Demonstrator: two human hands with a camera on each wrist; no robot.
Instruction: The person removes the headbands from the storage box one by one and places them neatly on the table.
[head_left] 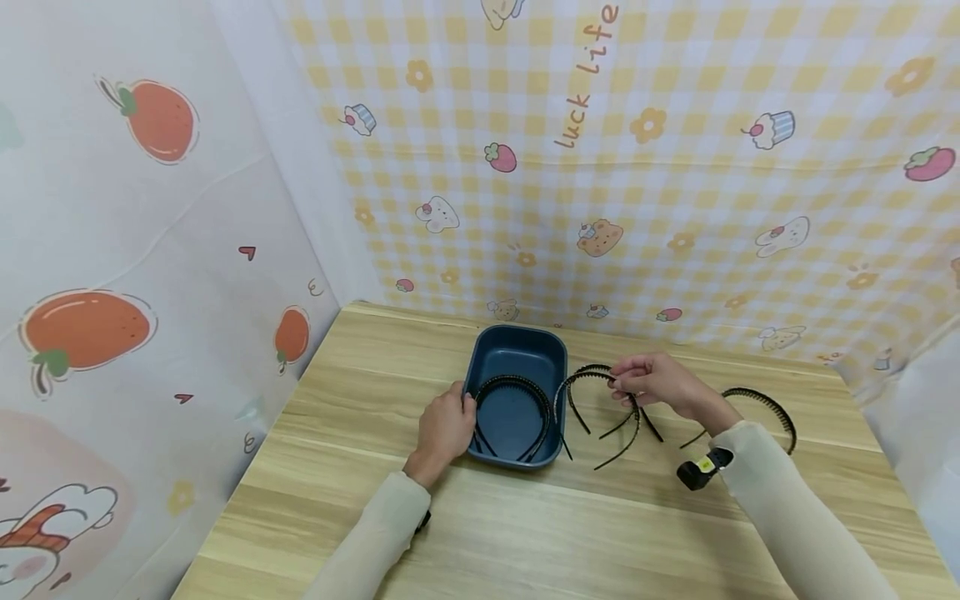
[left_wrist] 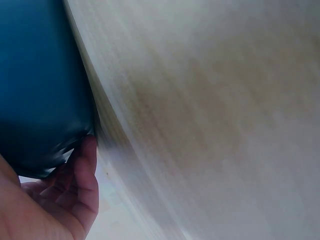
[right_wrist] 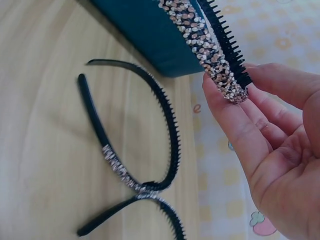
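My left hand (head_left: 444, 425) grips the left side of a dark blue plastic tub (head_left: 517, 362); the left wrist view shows curled fingers against its outer wall. Inside the tub lie black toothed headbands (head_left: 519, 380), overlapping so their count is unclear. Between thumb and fingers, my right hand (head_left: 663, 383) pinches a headband (right_wrist: 210, 52), black with comb teeth inside and a band of glittery stones outside. It hangs with its ends downward, just right of the tub. Behind it on the table lies another headband (right_wrist: 172, 135), partly covered in the head view.
Farther right, one more headband (head_left: 761, 397) rests on the wooden table (head_left: 555, 533), partly behind my right forearm. A yellow checked cloth (head_left: 525, 208) hangs along the back edge, and a white printed cloth (head_left: 187, 250) hangs at the left.
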